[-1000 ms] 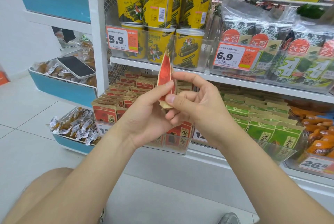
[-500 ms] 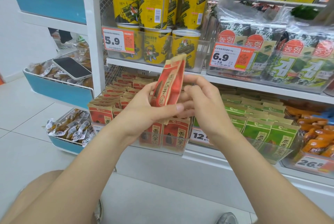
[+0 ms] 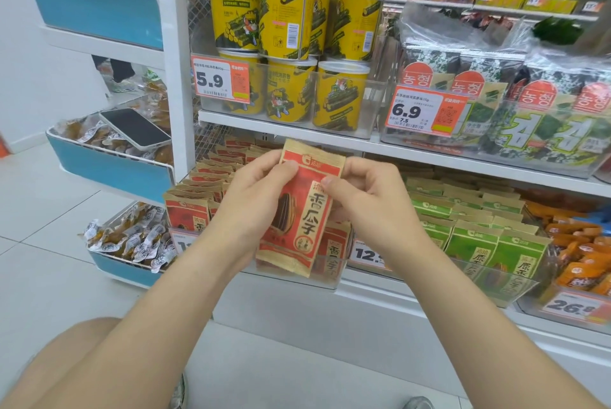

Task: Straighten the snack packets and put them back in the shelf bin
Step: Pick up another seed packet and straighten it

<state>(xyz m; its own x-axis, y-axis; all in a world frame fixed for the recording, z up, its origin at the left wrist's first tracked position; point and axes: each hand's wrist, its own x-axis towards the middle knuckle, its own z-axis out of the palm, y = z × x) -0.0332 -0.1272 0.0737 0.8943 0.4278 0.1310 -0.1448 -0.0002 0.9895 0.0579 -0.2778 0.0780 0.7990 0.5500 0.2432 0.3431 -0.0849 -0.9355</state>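
A red and tan snack packet (image 3: 299, 210) with dark seeds printed on it faces me, upright and slightly tilted, in front of the lower shelf. My left hand (image 3: 254, 200) grips its left edge, thumb on the front near the top. My right hand (image 3: 367, 200) pinches its right edge with thumb on the front. Behind and below it stands a clear shelf bin (image 3: 330, 276) holding several matching red packets (image 3: 188, 210) in rows. The hands and the held packet hide the bin's middle.
Green packets (image 3: 469, 236) fill the bin to the right, orange snacks (image 3: 575, 243) beyond them. Yellow tubs (image 3: 284, 45) and seaweed packs (image 3: 529, 111) sit on the shelf above. A phone (image 3: 135, 127) lies on a blue side bin at left. My knee (image 3: 66, 359) is low left.
The packet has turned from edge-on to facing me flat and has dropped lower, toward the bin. Both hands have shifted to its side edges.
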